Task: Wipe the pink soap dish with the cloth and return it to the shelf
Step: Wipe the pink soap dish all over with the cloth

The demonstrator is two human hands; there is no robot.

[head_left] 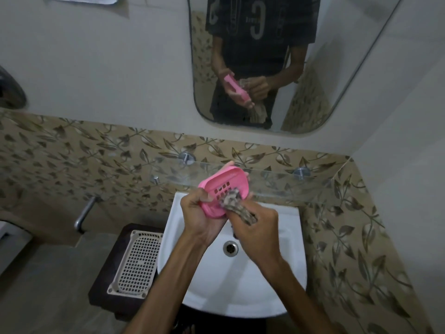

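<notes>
Above the white ceramic wash basin (243,280), both hands work at the pink plastic soap dish (218,189) with slotted drain holes. The left hand (202,213) grips the dish by its lower left edge, fingers curled round the rim, and holds it tilted with its hollow side facing the camera. The right hand (257,227) has its fingers closed round a bunched brown-and-grey patterned cloth (234,204); the cloth's end presses against the dish's inner face, over the drain holes. The dish sits in the air just in front of the clear glass shelf (289,182), which is fixed to the leaf-patterned tiled wall (84,160) on round metal mounts. Above the shelf, the rounded wall mirror (277,68) reflects the same grip. Left of the basin, a cream perforated plastic tray (137,261) lies on a dark brown stand (101,290).
</notes>
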